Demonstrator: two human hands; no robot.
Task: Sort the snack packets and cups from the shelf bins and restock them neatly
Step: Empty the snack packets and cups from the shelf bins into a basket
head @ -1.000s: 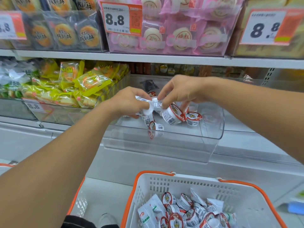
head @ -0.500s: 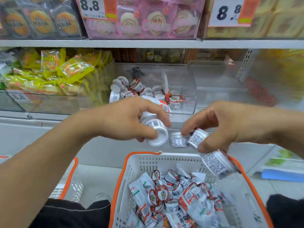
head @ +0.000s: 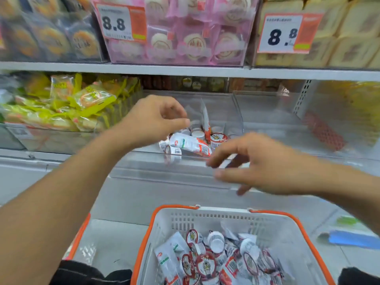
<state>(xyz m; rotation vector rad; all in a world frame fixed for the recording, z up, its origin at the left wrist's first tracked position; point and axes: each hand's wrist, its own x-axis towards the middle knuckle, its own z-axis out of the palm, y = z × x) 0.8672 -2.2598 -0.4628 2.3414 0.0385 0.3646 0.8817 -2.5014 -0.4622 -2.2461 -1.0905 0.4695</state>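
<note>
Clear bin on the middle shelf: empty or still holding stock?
Still holding stock: the clear bin has a few cups and a packet, mostly bare floor.

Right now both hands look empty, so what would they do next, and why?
Probably the left hand dips into the clear bin to grab the white packet: cups and packets remain there, both hands hold nothing, and the basket below already holds many.

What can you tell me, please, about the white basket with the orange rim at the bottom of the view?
The basket looks like white plastic, with slotted, perforated walls and an orange rim with orange handle sections hinged at its far edge. It sits upright below the shelf, in front of the person. A loose heap of small red-lidded cups and white snack packets lies inside. Neither hand touches it.
</note>
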